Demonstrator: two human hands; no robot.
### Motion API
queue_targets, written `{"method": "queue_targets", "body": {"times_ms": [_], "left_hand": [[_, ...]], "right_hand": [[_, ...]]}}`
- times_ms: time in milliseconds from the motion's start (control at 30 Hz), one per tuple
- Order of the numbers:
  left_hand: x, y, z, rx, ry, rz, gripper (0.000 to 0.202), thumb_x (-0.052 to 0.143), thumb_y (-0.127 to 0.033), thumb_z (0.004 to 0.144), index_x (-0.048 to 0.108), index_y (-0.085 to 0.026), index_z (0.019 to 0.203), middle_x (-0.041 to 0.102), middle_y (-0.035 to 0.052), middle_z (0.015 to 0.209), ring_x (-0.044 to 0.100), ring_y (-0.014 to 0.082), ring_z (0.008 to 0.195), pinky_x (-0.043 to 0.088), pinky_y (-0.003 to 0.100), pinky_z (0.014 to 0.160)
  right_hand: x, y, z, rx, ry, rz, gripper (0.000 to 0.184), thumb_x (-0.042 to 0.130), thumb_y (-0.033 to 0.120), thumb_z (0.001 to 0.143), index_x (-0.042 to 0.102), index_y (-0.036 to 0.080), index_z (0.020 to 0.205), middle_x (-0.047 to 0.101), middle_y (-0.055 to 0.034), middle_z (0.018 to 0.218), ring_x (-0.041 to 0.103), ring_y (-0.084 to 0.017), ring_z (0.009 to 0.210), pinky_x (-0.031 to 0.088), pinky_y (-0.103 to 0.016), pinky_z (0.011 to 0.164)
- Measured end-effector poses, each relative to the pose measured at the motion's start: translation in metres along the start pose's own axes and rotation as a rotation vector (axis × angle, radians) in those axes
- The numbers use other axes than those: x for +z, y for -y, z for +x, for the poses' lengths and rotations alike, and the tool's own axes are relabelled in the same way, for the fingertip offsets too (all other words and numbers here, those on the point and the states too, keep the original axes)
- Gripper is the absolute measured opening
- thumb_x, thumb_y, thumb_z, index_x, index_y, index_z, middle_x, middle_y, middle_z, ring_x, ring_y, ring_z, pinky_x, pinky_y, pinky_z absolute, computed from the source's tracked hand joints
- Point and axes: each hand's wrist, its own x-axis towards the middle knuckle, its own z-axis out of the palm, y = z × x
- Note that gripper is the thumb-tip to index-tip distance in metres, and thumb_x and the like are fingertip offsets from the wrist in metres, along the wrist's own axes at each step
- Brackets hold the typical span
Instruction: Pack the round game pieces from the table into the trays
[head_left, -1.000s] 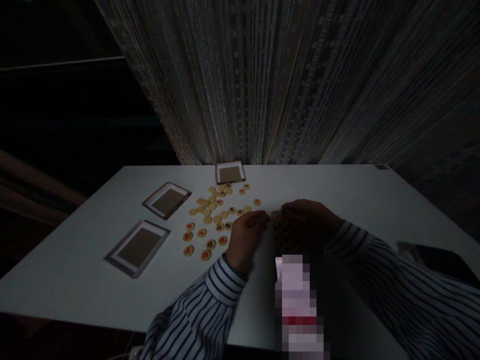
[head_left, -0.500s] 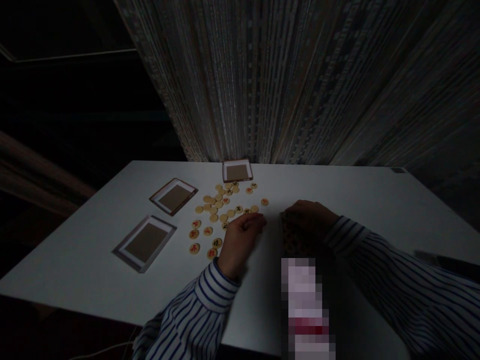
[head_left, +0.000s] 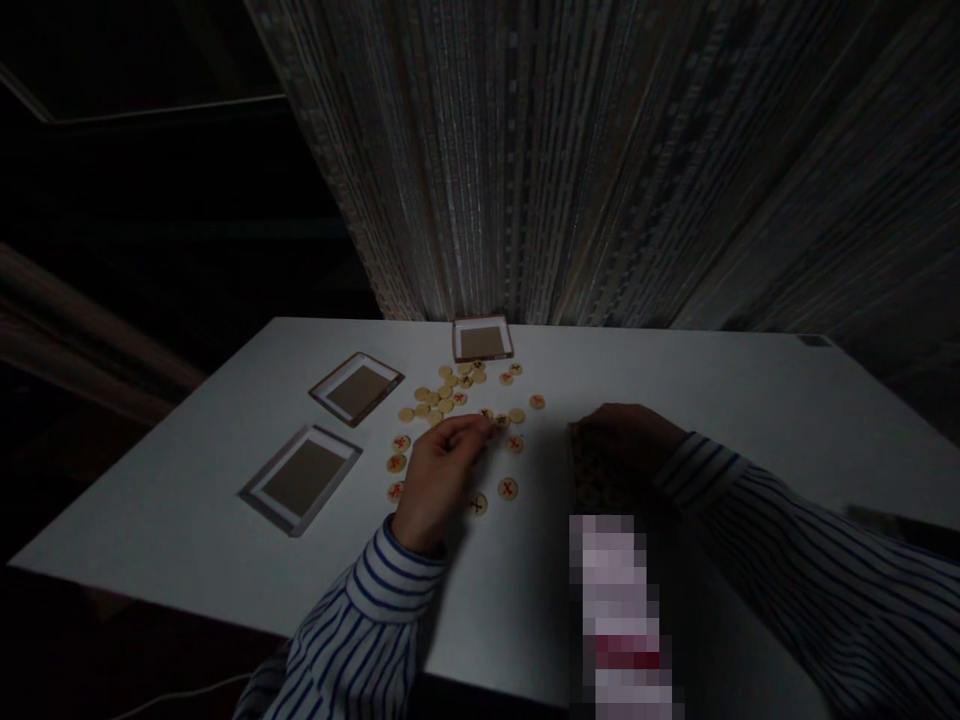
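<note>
Several round pale game discs point(head_left: 450, 398) with red or black marks lie scattered on a white table point(head_left: 187, 500). My left hand point(head_left: 437, 475) rests over the discs with its fingers curled together, fingertips touching discs near the middle of the scatter; what it grips, if anything, is hidden. Two discs point(head_left: 508, 489) lie just right of it. My right hand point(head_left: 622, 435) is closed on a dark patterned object point(head_left: 596, 480) that stands on the table to the right of the discs. Both arms wear striped sleeves.
Three shallow box trays lie on the table: one front left point(head_left: 304, 478), one behind it point(head_left: 357, 387), a small one point(head_left: 482, 340) at the far edge by a striped curtain. A blurred patch sits at the near edge. The room is dim.
My left hand has left the dark object and moved left onto the discs. Some discs near it now lie in new places. My right hand keeps hold of the dark object.
</note>
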Motion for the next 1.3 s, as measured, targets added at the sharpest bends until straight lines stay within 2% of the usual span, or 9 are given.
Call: {"method": "queue_targets", "body": {"times_ms": [167, 333, 500, 600, 733, 833, 933, 1133, 1300], "left_hand": [[-0.023, -0.006, 0.005, 0.119, -0.056, 0.167, 0.026, 0.063, -0.035, 0.068, 0.065, -0.014, 0.083, 0.068, 0.0042, 0.078, 0.059, 0.0135, 0.069, 0.045, 0.024, 0.062], [-0.035, -0.002, 0.009, 0.220, -0.013, 0.481, 0.024, 0.056, -0.032, 0.073, 0.066, -0.016, 0.088, 0.067, 0.0032, 0.079, 0.058, 0.0146, 0.066, 0.045, 0.027, 0.064], [-0.031, 0.009, 0.010, 0.242, 0.016, 0.607, 0.024, 0.051, -0.030, 0.078, 0.066, -0.018, 0.091, 0.068, 0.0037, 0.079, 0.060, 0.0163, 0.069, 0.045, 0.026, 0.064], [-0.027, 0.013, 0.010, 0.271, 0.017, 0.659, 0.023, 0.050, -0.027, 0.079, 0.066, -0.018, 0.093, 0.068, 0.0054, 0.083, 0.061, 0.0178, 0.073, 0.045, 0.028, 0.070], [-0.021, 0.014, 0.010, 0.302, 0.039, 0.700, 0.024, 0.048, -0.024, 0.080, 0.065, -0.018, 0.095, 0.069, 0.0074, 0.090, 0.062, 0.0199, 0.080, 0.045, 0.030, 0.076], [-0.016, 0.016, 0.010, 0.316, 0.060, 0.707, 0.025, 0.047, -0.025, 0.081, 0.064, -0.017, 0.098, 0.068, 0.0089, 0.096, 0.062, 0.0212, 0.086, 0.045, 0.031, 0.079], [-0.010, 0.020, 0.010, 0.319, 0.074, 0.664, 0.026, 0.046, -0.026, 0.082, 0.064, -0.017, 0.099, 0.068, 0.0088, 0.094, 0.062, 0.0208, 0.087, 0.045, 0.031, 0.079], [0.012, 0.021, 0.012, 0.250, 0.175, 0.456, 0.024, 0.048, -0.027, 0.081, 0.066, -0.016, 0.093, 0.068, 0.0073, 0.087, 0.061, 0.0177, 0.078, 0.046, 0.027, 0.071], [0.021, 0.014, 0.013, 0.203, 0.153, 0.337, 0.025, 0.051, -0.028, 0.078, 0.065, -0.013, 0.095, 0.068, 0.0077, 0.084, 0.061, 0.0157, 0.071, 0.047, 0.026, 0.067]], "right_hand": [[-0.006, 0.006, -0.002, 0.027, -0.053, -0.019, 0.032, 0.042, 0.027, 0.084, 0.062, 0.018, 0.107, 0.065, -0.0091, 0.102, 0.060, -0.021, 0.093, 0.044, -0.032, 0.079], [-0.012, 0.034, 0.005, -0.045, -0.107, -0.026, 0.030, 0.045, 0.029, 0.082, 0.061, 0.019, 0.106, 0.065, -0.0083, 0.103, 0.059, -0.021, 0.094, 0.042, -0.034, 0.079], [-0.010, 0.067, 0.027, -0.145, -0.019, -0.067, 0.037, 0.048, 0.033, 0.081, 0.054, 0.020, 0.115, 0.060, -0.0102, 0.113, 0.054, -0.025, 0.103, 0.041, -0.039, 0.080], [-0.011, 0.078, 0.036, -0.156, 0.044, -0.109, 0.032, 0.043, 0.030, 0.084, 0.055, 0.021, 0.111, 0.059, -0.0098, 0.113, 0.055, -0.025, 0.101, 0.042, -0.038, 0.076], [-0.011, 0.086, 0.040, -0.168, 0.054, -0.153, 0.028, 0.039, 0.028, 0.084, 0.059, 0.019, 0.101, 0.062, -0.0111, 0.104, 0.059, -0.025, 0.089, 0.043, -0.035, 0.068], [-0.011, 0.088, 0.040, -0.176, 0.057, -0.153, 0.024, 0.041, 0.026, 0.083, 0.062, 0.017, 0.092, 0.063, -0.0116, 0.097, 0.060, -0.023, 0.084, 0.042, -0.033, 0.065], [-0.010, 0.085, 0.036, -0.175, -0.018, -0.102, 0.021, 0.043, 0.026, 0.082, 0.062, 0.017, 0.089, 0.064, -0.0102, 0.094, 0.060, -0.021, 0.084, 0.041, -0.031, 0.067], [-0.016, 0.066, 0.016, -0.241, -0.270, 0.045, 0.023, 0.046, 0.032, 0.081, 0.061, 0.017, 0.091, 0.066, -0.0063, 0.086, 0.058, -0.015, 0.075, 0.039, -0.026, 0.065], [-0.029, 0.051, 0.005, -0.152, -0.293, 0.026, 0.031, 0.048, 0.036, 0.079, 0.060, 0.018, 0.101, 0.066, -0.0070, 0.090, 0.059, -0.017, 0.077, 0.040, -0.026, 0.066]]}}
